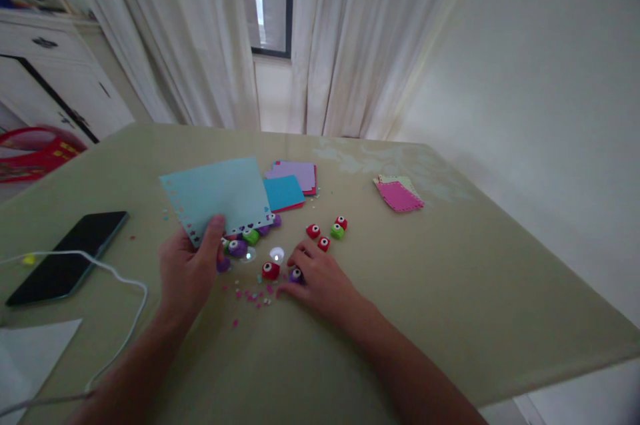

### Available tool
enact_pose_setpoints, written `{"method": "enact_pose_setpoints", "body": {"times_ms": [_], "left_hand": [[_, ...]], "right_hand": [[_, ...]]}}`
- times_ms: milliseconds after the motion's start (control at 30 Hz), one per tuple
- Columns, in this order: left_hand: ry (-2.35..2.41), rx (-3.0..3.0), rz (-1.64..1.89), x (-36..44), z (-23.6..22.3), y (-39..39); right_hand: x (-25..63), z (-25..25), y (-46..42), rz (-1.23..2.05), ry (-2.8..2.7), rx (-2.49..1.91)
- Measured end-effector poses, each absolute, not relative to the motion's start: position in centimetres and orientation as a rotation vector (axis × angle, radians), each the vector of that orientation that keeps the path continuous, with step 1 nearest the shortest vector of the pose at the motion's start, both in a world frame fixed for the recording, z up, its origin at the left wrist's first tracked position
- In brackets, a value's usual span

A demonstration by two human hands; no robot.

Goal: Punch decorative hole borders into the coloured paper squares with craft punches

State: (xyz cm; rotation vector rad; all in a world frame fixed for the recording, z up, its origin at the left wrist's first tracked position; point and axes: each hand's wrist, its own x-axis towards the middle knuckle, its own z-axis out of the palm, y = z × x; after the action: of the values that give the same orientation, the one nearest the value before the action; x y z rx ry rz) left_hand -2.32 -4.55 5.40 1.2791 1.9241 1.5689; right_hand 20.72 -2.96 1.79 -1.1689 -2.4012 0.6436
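My left hand (187, 271) is closed on a light blue sheet of paper (220, 195), thumb on top, holding it raised and tilted over the table. Small shapes are punched along its left and lower edges. Lower right, my right hand (320, 275) curls low over the table, with a small purple paper punch (297, 275) between thumb and fingers. Beside that hand sits a red paper punch (271, 270). Several purple and green punches, such as a purple one (238, 248), lie partly hidden beneath the sheet. Past my right fingers stand red punches (313, 231) and a green punch (337, 231).
Pink paper bits (253, 297) are scattered in front of the punches. Behind are stacked coloured papers (295, 175); farther right lie punched pink papers (400, 196). On the left are a dark tablet (67, 258), a white cable (135, 281) and a white sheet (33, 358).
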Motion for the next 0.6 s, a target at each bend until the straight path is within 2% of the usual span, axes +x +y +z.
{"method": "enact_pose_setpoints", "body": {"times_ms": [133,400,600], "left_hand": [[1.932,1.298,1.539,-2.2,5.2,-4.7],[1.822,1.310,1.522,-1.3,4.7,-4.6],[1.802,1.316,1.526,-1.2,4.4,-4.7]], "right_hand": [[20.3,1.3,-2.3,0.759,-2.015,-1.157],[19.6,0.7,-1.2,1.287,-1.305,-0.980],[19.9,0.3,-0.8,1.426,-1.178,-1.027]]}}
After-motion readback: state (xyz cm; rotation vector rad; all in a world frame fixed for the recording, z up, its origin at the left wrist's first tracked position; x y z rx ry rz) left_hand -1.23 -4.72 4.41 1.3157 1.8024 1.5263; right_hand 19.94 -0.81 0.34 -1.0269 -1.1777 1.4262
